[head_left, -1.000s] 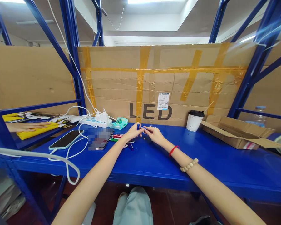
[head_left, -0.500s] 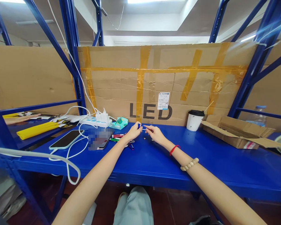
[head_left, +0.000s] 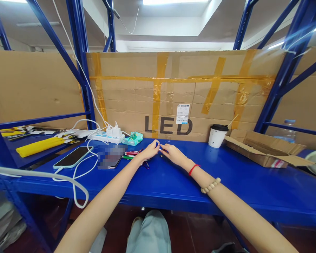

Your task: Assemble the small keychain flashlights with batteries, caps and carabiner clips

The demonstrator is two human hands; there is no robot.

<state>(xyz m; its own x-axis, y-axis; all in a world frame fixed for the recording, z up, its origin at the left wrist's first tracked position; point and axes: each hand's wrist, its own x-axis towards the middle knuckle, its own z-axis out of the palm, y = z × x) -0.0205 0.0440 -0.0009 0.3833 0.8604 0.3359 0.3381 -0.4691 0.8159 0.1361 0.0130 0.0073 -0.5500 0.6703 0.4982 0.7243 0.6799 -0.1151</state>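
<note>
Above the middle of the blue table (head_left: 226,179), my two hands nearly meet at the fingertips. My left hand (head_left: 150,151) is closed around what looks like a blue pen (head_left: 157,144), mostly covered by the fingers. From the right, my right hand (head_left: 174,154) pinches a thin white rod (head_left: 160,149), of which only a sliver shows in the gap. Beside my left wrist lie several pens, among them a red pen (head_left: 132,153) and a green pen (head_left: 127,157). A tiny dark piece sits under the right fingers, too small to name.
Left of the pens are a dark phone (head_left: 117,161), a pale-cased phone (head_left: 73,157) with white cables, a power strip (head_left: 113,135) and a green packet (head_left: 133,138). To the right stand a paper cup (head_left: 217,136) and an open cardboard box (head_left: 263,156). Cardboard (head_left: 126,98) walls the back.
My hands have drawn closer together, and the white rod that spanned the gap between them now shows far less. On the far left, another person's hand has gone from view.
</note>
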